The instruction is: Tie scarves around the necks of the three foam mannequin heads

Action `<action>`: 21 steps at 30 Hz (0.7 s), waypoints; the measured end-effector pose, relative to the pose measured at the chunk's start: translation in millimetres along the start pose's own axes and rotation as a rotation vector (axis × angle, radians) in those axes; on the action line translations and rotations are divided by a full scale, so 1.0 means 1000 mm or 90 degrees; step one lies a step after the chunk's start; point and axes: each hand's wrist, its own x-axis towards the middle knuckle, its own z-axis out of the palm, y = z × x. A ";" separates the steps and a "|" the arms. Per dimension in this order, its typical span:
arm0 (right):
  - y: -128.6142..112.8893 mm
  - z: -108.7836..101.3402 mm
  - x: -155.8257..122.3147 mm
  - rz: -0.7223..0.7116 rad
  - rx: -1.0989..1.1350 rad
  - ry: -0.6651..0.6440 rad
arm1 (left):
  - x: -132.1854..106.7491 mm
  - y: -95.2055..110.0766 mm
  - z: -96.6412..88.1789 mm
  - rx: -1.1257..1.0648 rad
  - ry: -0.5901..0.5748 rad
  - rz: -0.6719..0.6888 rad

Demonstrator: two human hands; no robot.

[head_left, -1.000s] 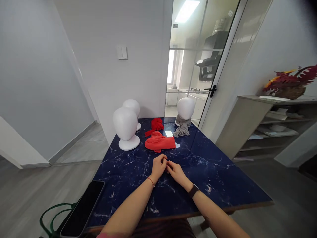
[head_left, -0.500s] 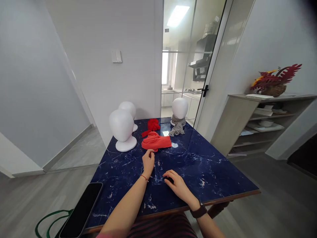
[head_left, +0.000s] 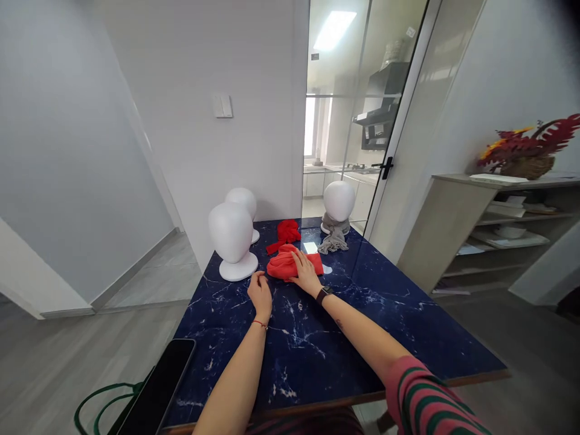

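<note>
1. The right hand (head_left: 304, 273) lies flat, fingers spread, on top of the orange-red folded cloth (head_left: 290, 266); it presses on the fabric without gripping it. A dark watch sits on its wrist, and a striped sleeve covers the upper arm.
2. The left hand (head_left: 260, 292) rests on the dark blue marbled table (head_left: 408, 326) just beside the near left edge of the cloth, fingers loosely curled and holding nothing. A thin red string circles its wrist.
3. The cloth lies on the far middle part of the table, between the nearest white mannequin head (head_left: 231, 237) on its left and a grey scarf (head_left: 333, 240) on its right.
4. Behind the cloth sits a darker red bunched cloth (head_left: 285, 233), near the table's far edge.
5. The grey scarf is draped around the base of a second mannequin head (head_left: 339, 204); a third mannequin head (head_left: 242, 199) stands behind the nearest one.
6. A black phone (head_left: 158, 389) lies at the near left corner, overhanging the edge.
7. A glass door with a black handle (head_left: 386, 167) stands beyond the table.
</note>
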 end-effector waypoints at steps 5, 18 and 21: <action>0.019 -0.004 0.009 0.022 -0.125 -0.132 | 0.019 -0.020 -0.010 0.069 0.135 -0.015; 0.088 -0.065 -0.080 0.157 -0.166 -0.075 | 0.092 -0.054 -0.028 0.181 0.134 -0.010; 0.083 -0.066 -0.083 0.169 -0.146 -0.048 | 0.094 -0.054 -0.021 0.231 0.079 0.008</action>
